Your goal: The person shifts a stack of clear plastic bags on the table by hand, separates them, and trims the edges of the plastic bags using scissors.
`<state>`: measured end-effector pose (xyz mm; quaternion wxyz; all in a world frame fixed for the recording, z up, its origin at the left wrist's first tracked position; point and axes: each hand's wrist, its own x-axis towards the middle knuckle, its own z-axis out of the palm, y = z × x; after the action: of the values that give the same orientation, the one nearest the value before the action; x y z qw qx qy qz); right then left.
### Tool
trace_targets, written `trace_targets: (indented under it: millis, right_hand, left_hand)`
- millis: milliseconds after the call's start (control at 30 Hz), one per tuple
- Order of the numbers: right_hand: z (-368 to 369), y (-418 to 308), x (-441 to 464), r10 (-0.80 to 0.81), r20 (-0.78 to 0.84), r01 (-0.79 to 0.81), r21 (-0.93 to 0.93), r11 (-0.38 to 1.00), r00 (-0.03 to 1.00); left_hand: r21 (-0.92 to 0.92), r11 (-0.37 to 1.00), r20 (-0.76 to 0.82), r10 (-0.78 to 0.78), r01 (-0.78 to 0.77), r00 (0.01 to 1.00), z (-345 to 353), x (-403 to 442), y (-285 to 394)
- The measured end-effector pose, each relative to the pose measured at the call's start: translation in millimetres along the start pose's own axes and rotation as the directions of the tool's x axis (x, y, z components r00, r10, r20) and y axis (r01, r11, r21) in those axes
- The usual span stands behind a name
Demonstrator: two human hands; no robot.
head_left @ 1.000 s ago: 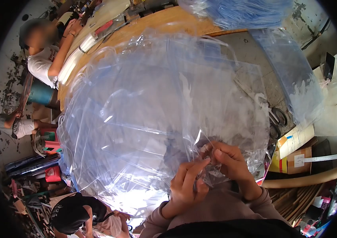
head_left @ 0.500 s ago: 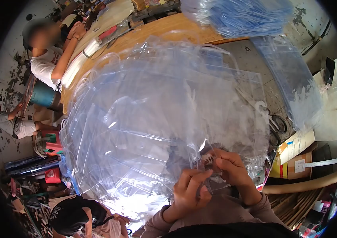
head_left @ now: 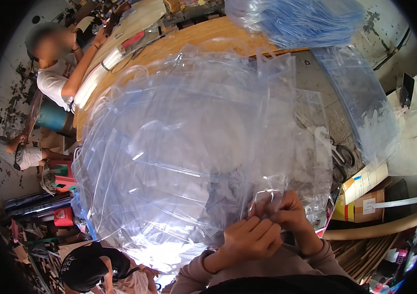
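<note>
Sheets and bags of clear plastic (head_left: 169,132) with looped handles lie in a wide heap in front of me. My left hand (head_left: 253,239) is closed at the lower edge of the heap, its fingers curled and pressed together on clear plastic. Right beside it, my right hand (head_left: 289,210) is closed on the same plastic bag (head_left: 274,122), whose near end bunches between both hands. The bag stretches away from me over the right part of the heap. Black-handled scissors (head_left: 341,159) lie right of the heap.
A stack of bluish plastic (head_left: 306,22) lies at the back, and more plastic (head_left: 360,98) hangs at the right. A cardboard box (head_left: 367,206) is at the lower right. One person (head_left: 54,81) sits at the left, another in a black cap (head_left: 88,267) at the lower left.
My left hand's fingers have curled in closer to my right hand. The bag's far end now lies straighter and further right, with its handle showing at the back.
</note>
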<state>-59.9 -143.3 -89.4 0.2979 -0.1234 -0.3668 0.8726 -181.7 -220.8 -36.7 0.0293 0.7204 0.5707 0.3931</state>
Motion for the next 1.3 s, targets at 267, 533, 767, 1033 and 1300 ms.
trace_targets:
  millis: [267, 533, 767, 1033, 1300]
  right_hand:
    - [9, -8, 0, 0.029, -0.093, -0.033, -0.033, 0.999, 0.995]
    - [10, -11, 1, 0.076, -0.093, -0.082, -0.058, 0.995, 0.993]
    - [12, -9, 4, -0.002, -0.055, 0.002, 0.01, 1.0, 0.998]
    - [14, -23, -5, 0.099, -0.071, -0.118, -0.384, 0.916, 0.993]
    - [19, -65, -37, -0.603, -0.092, -0.251, -0.95, -0.185, 0.792]
  left_hand:
    - [0.033, 0.999, 0.0, 0.027, -0.027, 1.0, 5, 0, 1]
    - [0.051, 0.998, -0.006, 0.04, -0.04, 0.999, 6, -2, 0]
    - [0.033, 0.999, -0.003, 0.04, -0.04, 0.999, 5, -3, 0]
    - [-0.056, 0.998, -0.072, -0.023, 0.019, 0.997, -1, -8, -3]
    - [-0.325, 0.744, -0.617, -0.634, 0.583, 0.466, -47, -47, -13]
